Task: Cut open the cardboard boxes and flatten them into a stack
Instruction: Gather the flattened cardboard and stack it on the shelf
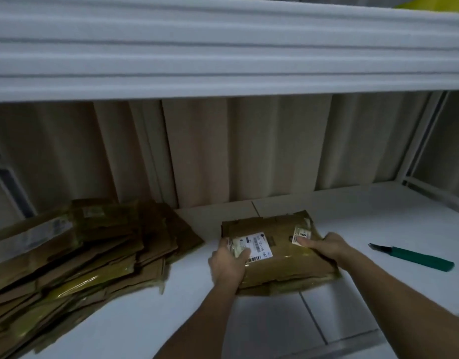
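Observation:
A flattened brown cardboard box (283, 257) with white shipping labels lies on the white shelf surface (197, 307) in the middle. My left hand (227, 264) grips its left edge, thumb over the large label. My right hand (327, 246) holds its right edge, thumb on the small label. To the left sits a sprawling stack of flattened brown boxes (75, 255), several with glossy tape. A green-handled utility knife (412, 257) lies on the shelf to the right, blade pointing left, apart from both hands.
A white shelf board (223, 47) hangs low overhead. Beige curtain folds (249, 151) close off the back. A white metal upright (420, 141) stands at the right rear. A seam (311, 317) runs across the shelf surface near me.

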